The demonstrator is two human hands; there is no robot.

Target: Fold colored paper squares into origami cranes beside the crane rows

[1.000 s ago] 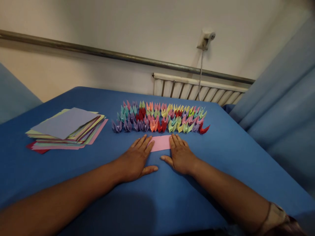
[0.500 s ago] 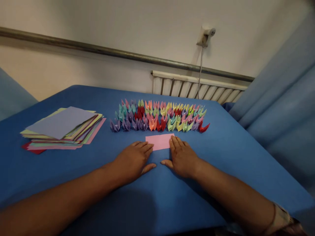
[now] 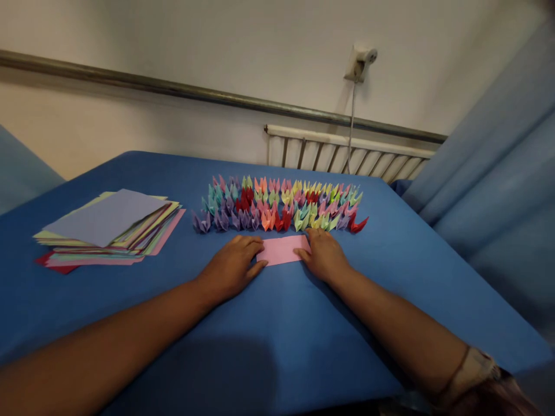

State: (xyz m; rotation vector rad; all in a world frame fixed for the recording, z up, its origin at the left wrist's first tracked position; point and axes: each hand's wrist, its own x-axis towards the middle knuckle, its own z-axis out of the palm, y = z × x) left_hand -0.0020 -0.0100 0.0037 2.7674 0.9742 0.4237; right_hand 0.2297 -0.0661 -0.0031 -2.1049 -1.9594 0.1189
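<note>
A pink sheet of paper (image 3: 281,251), folded into a rectangle, lies flat in front of several rows of folded paper cranes (image 3: 277,211). My left hand (image 3: 232,266) is at its left end, the fingers by the far corner and the thumb by the near one, holding that edge. At the right end my right hand (image 3: 325,254) grips the paper, with its thumb on top and its fingers curled around the far corner. The fingertips are partly hidden there.
A stack of coloured paper sheets (image 3: 108,222) sits on the left of the blue-covered table (image 3: 295,335). Behind the table are a metal rail (image 3: 182,89), a radiator (image 3: 347,144) and a wall socket with a plug (image 3: 359,60). A blue curtain (image 3: 489,173) hangs at the right.
Both hands have left their flat pressing pose and moved away from me. Their thumbs have come up to the paper, the right one onto it. The paper has hardly moved.
</note>
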